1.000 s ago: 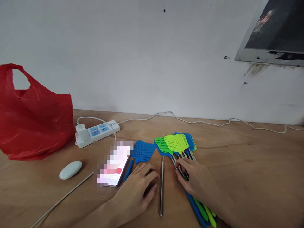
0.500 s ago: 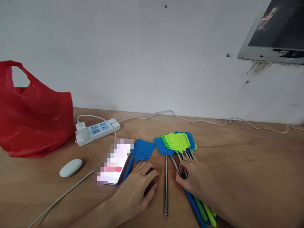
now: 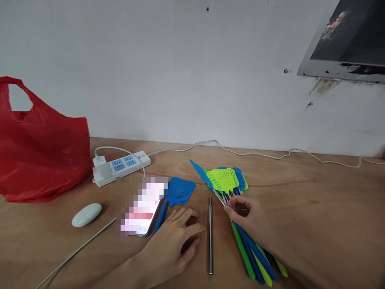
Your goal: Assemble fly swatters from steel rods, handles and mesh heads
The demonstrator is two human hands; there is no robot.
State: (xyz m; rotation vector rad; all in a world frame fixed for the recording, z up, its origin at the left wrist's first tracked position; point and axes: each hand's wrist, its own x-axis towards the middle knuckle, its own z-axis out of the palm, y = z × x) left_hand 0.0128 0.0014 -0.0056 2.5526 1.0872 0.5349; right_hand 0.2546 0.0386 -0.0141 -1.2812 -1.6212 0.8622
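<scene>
Right hand (image 3: 251,218) pinching the metal shaft of a tilted blue swatter (image 3: 199,171) by the bunched swatters (image 3: 223,180). Left hand (image 3: 174,241), fingers loosely parted, lying near a metal rod (image 3: 210,241)

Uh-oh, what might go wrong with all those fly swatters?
The right hand pinches a thin silver metal shaft at the overlapping pile of blue, green and yellow plastic fly swatters, so pulling one might drag others along.

The loose, slim silver metal rod lies close to the left hand; a bump might make it roll.
</scene>
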